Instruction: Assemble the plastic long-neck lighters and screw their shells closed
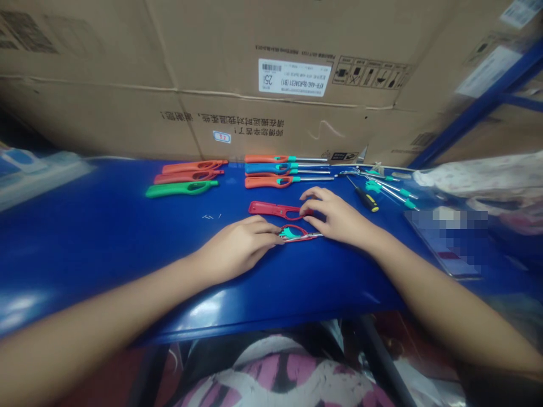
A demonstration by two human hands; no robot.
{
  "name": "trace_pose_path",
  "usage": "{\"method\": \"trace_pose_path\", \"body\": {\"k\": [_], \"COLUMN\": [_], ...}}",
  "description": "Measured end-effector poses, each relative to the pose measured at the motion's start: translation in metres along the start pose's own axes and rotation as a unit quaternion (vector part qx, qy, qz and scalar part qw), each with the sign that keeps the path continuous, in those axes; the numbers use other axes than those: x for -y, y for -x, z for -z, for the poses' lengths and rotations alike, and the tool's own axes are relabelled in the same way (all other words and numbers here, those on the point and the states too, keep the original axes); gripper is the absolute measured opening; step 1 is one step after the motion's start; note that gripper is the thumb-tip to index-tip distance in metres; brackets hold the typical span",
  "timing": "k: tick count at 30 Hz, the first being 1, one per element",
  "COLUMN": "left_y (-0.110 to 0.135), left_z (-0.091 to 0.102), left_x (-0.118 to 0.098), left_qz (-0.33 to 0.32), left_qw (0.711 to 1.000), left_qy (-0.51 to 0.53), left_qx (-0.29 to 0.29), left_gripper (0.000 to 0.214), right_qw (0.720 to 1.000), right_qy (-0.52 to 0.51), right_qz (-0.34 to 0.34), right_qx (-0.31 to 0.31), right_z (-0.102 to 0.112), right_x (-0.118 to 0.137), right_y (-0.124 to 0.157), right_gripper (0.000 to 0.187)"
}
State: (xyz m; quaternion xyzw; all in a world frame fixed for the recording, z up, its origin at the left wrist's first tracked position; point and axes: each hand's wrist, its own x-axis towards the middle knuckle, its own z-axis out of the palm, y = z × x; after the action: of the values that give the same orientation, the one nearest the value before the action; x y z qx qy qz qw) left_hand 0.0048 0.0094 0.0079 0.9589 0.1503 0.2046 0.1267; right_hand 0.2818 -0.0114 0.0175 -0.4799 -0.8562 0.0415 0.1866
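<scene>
One upside-down label (294,77), “25”, “(B1)”; left grip (240,246) around lower red casing (301,227), right grip (341,217) unclear.

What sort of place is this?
Likely a small workshop corner, perhaps in a storage area: a screwdriver and plastic handle parts lie on a blue table, with printed cardboard standing behind.
</scene>
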Motion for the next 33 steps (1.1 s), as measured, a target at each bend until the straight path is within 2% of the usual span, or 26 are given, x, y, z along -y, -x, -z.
{"method": "trace_pose_path", "body": {"k": [5, 7, 9, 12, 15, 18, 20, 22, 27, 30, 33], "left_y": [-0.001, -0.001, -0.002, -0.004, -0.007, -0.008, -0.008, -0.008, -0.007, -0.007, -0.006], "left_z": [-0.003, -0.004, -0.001, 0.009, 0.024, 0.034, 0.036, 0.036, 0.035, 0.035, 0.034], "left_x": [0.0, -0.001, -0.002, -0.003, 0.001, 0.006, 0.009, 0.009, 0.005, 0.005, 0.005], "left_qz": [0.003, 0.009, 0.021, 0.035, 0.032, 0.041, 0.05, 0.063, 0.091, 0.101, 0.115], "left_qw": [1.0, 0.999, 0.999, 0.996, 0.991, 0.99, 0.993, 0.996, 0.996, 0.993, 0.991], "left_qy": [0.02, 0.025, 0.032, 0.008, -0.072, -0.104, -0.081, -0.053, 0.004, 0.02, 0.005], "left_qx": [-0.015, -0.018, -0.029, -0.077, -0.109, -0.091, -0.067, -0.044, 0.016, 0.051, 0.07], "left_gripper": [0.023, 0.022, 0.02, 0.021, 0.034, 0.036, 0.034, 0.034, 0.034, 0.032, 0.031], "right_qw": [1.0, 0.999, 0.99, 0.94, 0.883, 0.85, 0.842, 0.86, 0.963, 0.981, 0.983], "right_qy": [-0.017, -0.039, -0.104, -0.271, -0.4, -0.463, -0.477, -0.455, -0.255, -0.185, -0.169], "right_qz": [-0.013, -0.033, -0.082, -0.185, -0.237, -0.249, -0.25, -0.232, -0.073, -0.011, 0.008], "right_qx": [0.019, -0.001, -0.044, -0.089, -0.069, -0.033, -0.006, 0.026, 0.055, 0.058, 0.067], "right_z": [0.003, 0.002, 0.001, 0.001, 0.005, 0.009, 0.01, 0.009, 0.008, 0.008, 0.007], "right_x": [0.005, 0.008, 0.01, 0.014, 0.017, 0.021, 0.022, 0.024, 0.024, 0.023, 0.022], "right_y": [-0.002, -0.002, -0.003, -0.005, -0.006, -0.006, -0.005, -0.004, 0.0, 0.001, 0.001], "right_gripper": [0.001, 0.002, 0.005, 0.015, 0.025, 0.032, 0.033, 0.035, 0.046, 0.038, 0.032]}}
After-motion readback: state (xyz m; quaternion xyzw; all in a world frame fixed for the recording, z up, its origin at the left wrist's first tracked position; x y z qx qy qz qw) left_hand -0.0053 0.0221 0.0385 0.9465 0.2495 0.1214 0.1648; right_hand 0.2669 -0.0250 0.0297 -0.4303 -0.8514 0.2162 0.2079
